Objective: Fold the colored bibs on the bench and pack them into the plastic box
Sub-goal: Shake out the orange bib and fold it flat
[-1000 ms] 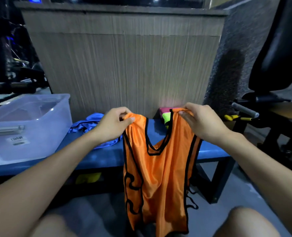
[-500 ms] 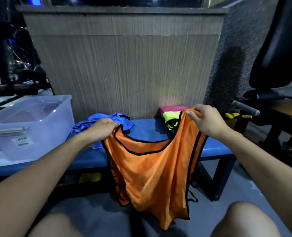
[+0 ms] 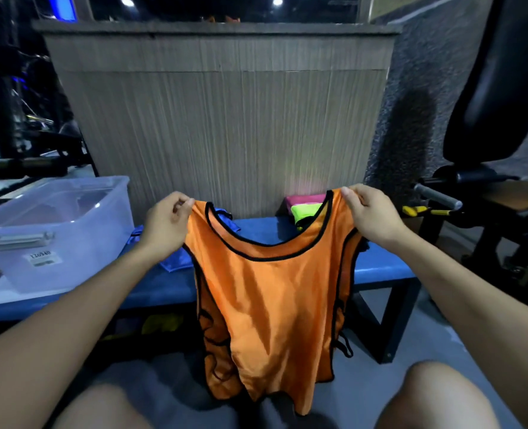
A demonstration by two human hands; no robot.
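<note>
The orange bib [image 3: 272, 292] with black trim hangs flat and open below the two grips, one hand pinching each shoulder strap. Behind the left grip a blue bib [image 3: 176, 261] lies crumpled on the blue bench [image 3: 377, 267]. Behind the right grip lie the yellow-green bib [image 3: 304, 212] and the pink bib [image 3: 306, 199]. Left of the left grip stands the clear plastic box [image 3: 55, 230], open.

The bib [image 3: 272, 298] is bright orange, plain, with narrow black piping round the neck, armholes and hem. The bench [image 3: 380, 267] top is blue on a black frame. A crumpled bib [image 3: 176, 261] on it is blue with black trim; the folded ones [image 3: 306, 205] at the wall are pink and neon yellow-green. The plastic box [image 3: 55, 230] is clear, faintly bluish, with a white label. Under the bench lies something yellow [image 3: 163, 323], perhaps another bib. The wall panel [image 3: 225, 119] is grey-brown, finely streaked vertically
</note>
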